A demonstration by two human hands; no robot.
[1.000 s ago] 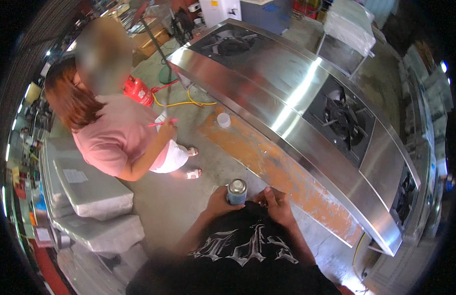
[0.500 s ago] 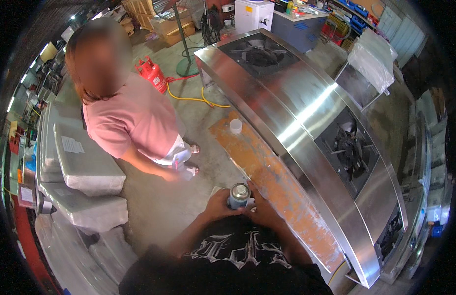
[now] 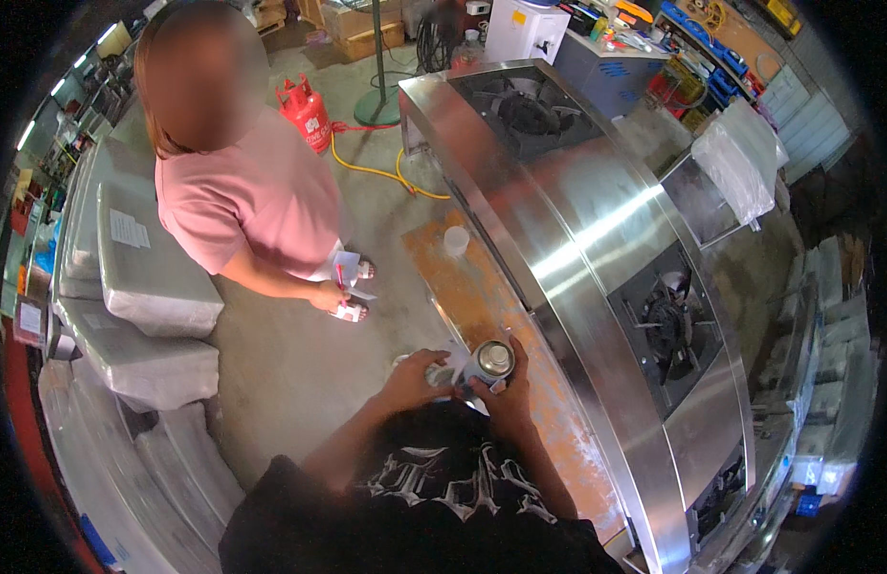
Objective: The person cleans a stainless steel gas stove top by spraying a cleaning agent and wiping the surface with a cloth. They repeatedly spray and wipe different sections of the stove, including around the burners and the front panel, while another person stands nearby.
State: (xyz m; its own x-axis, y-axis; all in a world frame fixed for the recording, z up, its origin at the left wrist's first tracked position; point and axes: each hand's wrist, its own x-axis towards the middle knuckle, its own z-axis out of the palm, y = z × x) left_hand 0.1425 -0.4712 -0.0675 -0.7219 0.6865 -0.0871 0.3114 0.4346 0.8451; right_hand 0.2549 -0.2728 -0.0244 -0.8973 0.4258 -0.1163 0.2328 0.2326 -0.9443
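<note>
In front of my chest, my right hand (image 3: 506, 390) is wrapped around a metal aerosol-type can (image 3: 496, 358) with a silver domed top. The can stands roughly upright, tilted a little, and most of its body is hidden by my fingers. Just left of it, my left hand (image 3: 415, 380) is closed, its fingers curled at a pale, partly see-through thing (image 3: 450, 368) too blurred to name. Beyond my hands lies a worn brown board (image 3: 506, 297), with a small translucent white cup (image 3: 456, 241) on its far end.
A long stainless-steel stove (image 3: 577, 239) with black burners fills the right. At left stands a person in a pink top (image 3: 252, 191), holding papers and something pink. Wrapped panels (image 3: 161, 258) are stacked behind. A red gas cylinder (image 3: 305, 115) with a yellow hose (image 3: 376, 179) stands far off.
My hands have moved apart, the can going right in my right hand while the left has let go of it. The person's hand with the papers has come up. My view has shifted slightly.
</note>
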